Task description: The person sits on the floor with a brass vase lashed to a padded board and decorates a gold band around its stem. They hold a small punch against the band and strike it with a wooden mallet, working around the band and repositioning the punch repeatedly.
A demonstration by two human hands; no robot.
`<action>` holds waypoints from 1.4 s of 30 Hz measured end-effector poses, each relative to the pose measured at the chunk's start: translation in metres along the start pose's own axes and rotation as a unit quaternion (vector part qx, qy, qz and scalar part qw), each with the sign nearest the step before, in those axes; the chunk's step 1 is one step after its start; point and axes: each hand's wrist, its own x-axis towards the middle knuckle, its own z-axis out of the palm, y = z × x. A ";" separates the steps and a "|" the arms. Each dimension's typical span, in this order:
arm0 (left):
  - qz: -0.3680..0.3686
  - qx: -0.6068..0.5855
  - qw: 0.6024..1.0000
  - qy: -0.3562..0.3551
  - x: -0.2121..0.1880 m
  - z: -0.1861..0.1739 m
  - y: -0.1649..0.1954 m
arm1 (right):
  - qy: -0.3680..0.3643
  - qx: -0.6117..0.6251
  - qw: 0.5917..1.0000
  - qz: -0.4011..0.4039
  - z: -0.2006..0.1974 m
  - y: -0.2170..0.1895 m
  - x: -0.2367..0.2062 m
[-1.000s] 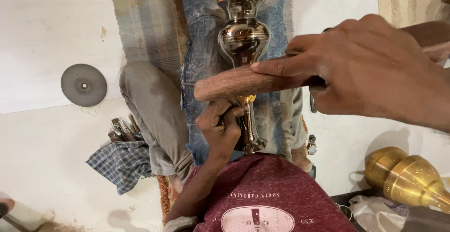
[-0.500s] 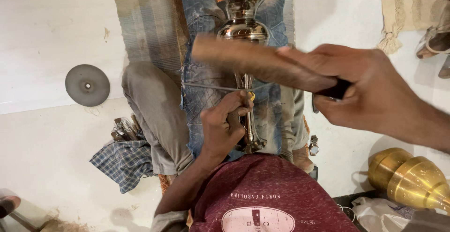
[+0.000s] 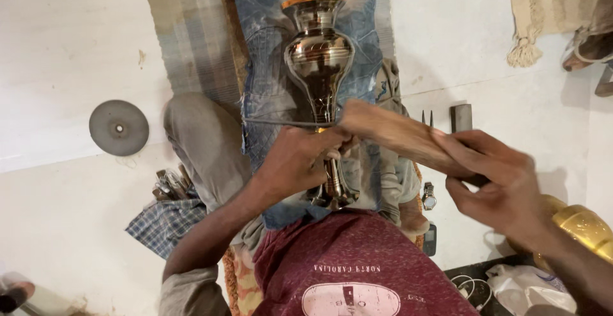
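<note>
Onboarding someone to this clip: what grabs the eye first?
The shiny metal vase with a gold rim, lying top centre over the lap. Just below it the left hand pinches a thin metal rod against the vase's neck, while the right hand swings a wooden mallet across from the right.

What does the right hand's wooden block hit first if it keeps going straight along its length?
Likely the thin metal rod that the left hand holds against the brass vase; the wooden block in the right hand already looks at it, though depth is unclear.
</note>
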 end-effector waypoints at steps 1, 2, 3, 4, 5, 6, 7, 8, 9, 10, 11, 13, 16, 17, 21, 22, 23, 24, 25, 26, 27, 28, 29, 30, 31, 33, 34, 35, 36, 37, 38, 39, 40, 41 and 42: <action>0.020 -0.013 1.000 -0.005 0.001 -0.001 -0.003 | 0.054 0.074 0.996 -0.023 0.007 0.005 -0.009; 0.040 -0.027 0.999 -0.010 0.003 -0.001 -0.006 | 0.105 0.148 0.982 -0.047 0.019 0.011 -0.017; 0.047 -0.011 0.998 -0.040 0.005 -0.001 -0.009 | 0.153 0.222 0.961 -0.068 0.031 0.016 -0.027; 0.055 0.004 0.996 -0.071 0.006 0.000 -0.012 | 0.142 0.157 0.975 -0.066 0.038 0.021 -0.037; 0.066 0.021 0.993 -0.098 0.008 0.000 -0.016 | 0.133 0.089 0.985 -0.069 0.044 0.028 -0.046; 0.079 0.016 0.990 -0.113 0.008 0.001 -0.019 | 0.123 0.021 0.990 -0.071 0.052 0.033 -0.054; 0.092 0.012 0.988 -0.127 0.008 0.001 -0.023 | 0.170 0.062 0.980 -0.079 0.065 0.035 -0.060; 0.105 0.007 0.984 -0.141 0.009 0.001 -0.027 | 0.215 0.102 0.967 -0.088 0.077 0.036 -0.065; 0.138 -0.012 0.982 -0.128 0.008 0.001 -0.030 | 0.255 0.142 0.952 -0.095 0.086 0.036 -0.070; 0.168 -0.033 0.978 -0.116 0.008 0.000 -0.032 | 0.236 0.056 0.964 -0.112 0.087 0.035 -0.075; 0.202 -0.051 0.973 -0.104 0.007 0.000 -0.035 | 0.218 -0.032 0.967 -0.131 0.089 0.033 -0.078; 0.168 -0.051 0.984 -0.011 0.000 0.001 -0.034 | 0.213 -0.067 0.969 -0.103 0.098 0.025 -0.076; 0.038 -0.223 0.949 0.218 -0.016 0.012 -0.021 | 0.221 0.086 0.971 0.040 0.102 0.008 -0.068; -0.023 -0.304 0.903 0.303 -0.023 0.018 -0.014 | 0.201 0.139 0.967 0.077 0.102 0.003 -0.064; -0.172 -0.359 0.846 0.355 -0.039 0.037 0.004 | 0.167 0.266 0.949 0.035 0.096 -0.002 -0.030; -0.181 -0.342 0.847 0.365 -0.041 0.039 0.006 | 0.158 0.263 0.952 0.002 0.094 -0.002 -0.019; -0.192 -0.325 0.848 0.374 -0.042 0.039 0.008 | 0.149 0.259 0.954 -0.030 0.089 -0.001 -0.007; -0.201 -0.319 0.851 0.366 -0.042 0.038 0.009 | 0.141 0.255 0.954 -0.063 0.084 -0.001 0.006; -0.206 -0.315 0.854 0.359 -0.041 0.036 0.008 | 0.104 0.228 0.967 -0.044 0.077 -0.002 0.018; -0.213 -0.309 0.857 0.353 -0.041 0.033 0.008 | 0.065 0.201 0.977 -0.025 0.067 -0.006 0.030; -0.212 -0.312 0.857 0.351 -0.040 0.031 0.008 | 0.027 0.173 0.985 -0.007 0.057 -0.012 0.043; -0.210 -0.314 0.858 0.349 -0.040 0.028 0.008 | -0.001 0.144 0.989 -0.025 0.048 -0.020 0.056; -0.210 -0.316 0.858 0.347 -0.040 0.026 0.008 | -0.031 0.116 0.992 -0.042 0.037 -0.030 0.069; -0.204 -0.319 0.858 0.346 -0.041 0.025 0.008 | -0.064 0.088 0.993 -0.056 0.027 -0.043 0.081; -0.197 -0.322 0.859 0.345 -0.042 0.024 0.008 | -0.083 0.072 0.992 -0.066 0.017 -0.057 0.094; -0.186 -0.324 0.861 0.345 -0.044 0.024 0.006 | -0.122 0.041 0.988 -0.086 -0.001 -0.086 0.121; -0.184 -0.322 0.863 0.343 -0.044 0.025 0.005 | -0.133 0.004 0.984 -0.121 -0.010 -0.100 0.132; -0.181 -0.319 0.865 0.341 -0.045 0.025 0.003 | -0.144 -0.032 0.977 -0.156 -0.018 -0.113 0.143; -0.171 -0.316 0.866 0.348 -0.046 0.026 0.001 | -0.154 -0.069 0.967 -0.191 -0.025 -0.125 0.152; -0.161 -0.313 0.866 0.355 -0.046 0.027 0.001 | -0.228 -0.224 0.934 -0.162 -0.029 -0.136 0.160; -0.149 -0.310 0.867 0.362 -0.046 0.028 0.000 | -0.290 -0.374 0.872 -0.126 -0.031 -0.145 0.168; -0.150 -0.308 0.865 0.368 -0.046 0.029 0.000 | -0.338 -0.513 0.784 -0.084 -0.031 -0.153 0.173; -0.151 -0.308 0.862 0.373 -0.046 0.030 0.001 | -0.312 -0.445 0.836 -0.079 -0.031 -0.161 0.176; -0.152 -0.307 0.860 0.379 -0.045 0.031 0.002 | -0.283 -0.374 0.880 -0.073 -0.031 -0.168 0.179; -0.158 -0.304 0.857 0.386 -0.044 0.032 0.004 | -0.253 -0.301 0.917 -0.067 -0.031 -0.174 0.181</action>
